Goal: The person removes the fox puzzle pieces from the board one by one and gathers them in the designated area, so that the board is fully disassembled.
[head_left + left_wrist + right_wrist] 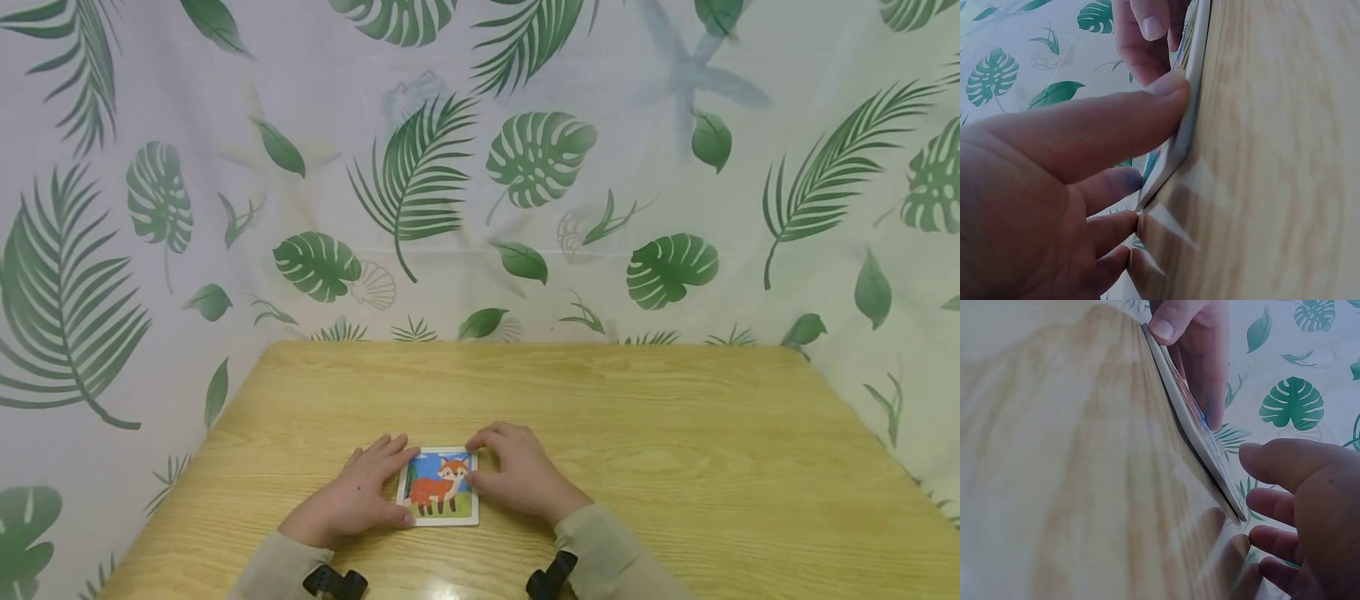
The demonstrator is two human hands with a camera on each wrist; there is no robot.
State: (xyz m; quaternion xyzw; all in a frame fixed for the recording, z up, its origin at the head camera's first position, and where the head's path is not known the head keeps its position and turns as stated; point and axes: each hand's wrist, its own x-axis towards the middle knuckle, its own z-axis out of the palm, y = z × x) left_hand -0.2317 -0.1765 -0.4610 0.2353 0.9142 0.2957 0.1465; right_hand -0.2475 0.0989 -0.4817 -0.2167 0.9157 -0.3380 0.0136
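Observation:
A small square board with a fox picture (438,492) and a white rim lies on the wooden table. My left hand (360,492) holds its left side, thumb at the near corner and index finger at the far corner. In the left wrist view, the left thumb (1129,122) lies over the board's pale rim (1175,147), with the other fingers spread beyond. Beside the board's right side is my right hand (521,471), fingers loosely bent, fingertips close to the far right corner. From the right wrist, the right thumb (1285,462) shows apart from the board's edge (1194,431).
The wooden table (637,408) extends behind and to both sides of the hands. A white cloth with green leaves (450,292) hangs at its far edge and along the sides. Black wrist cameras sit on the left sleeve (277,567) and right sleeve (607,550).

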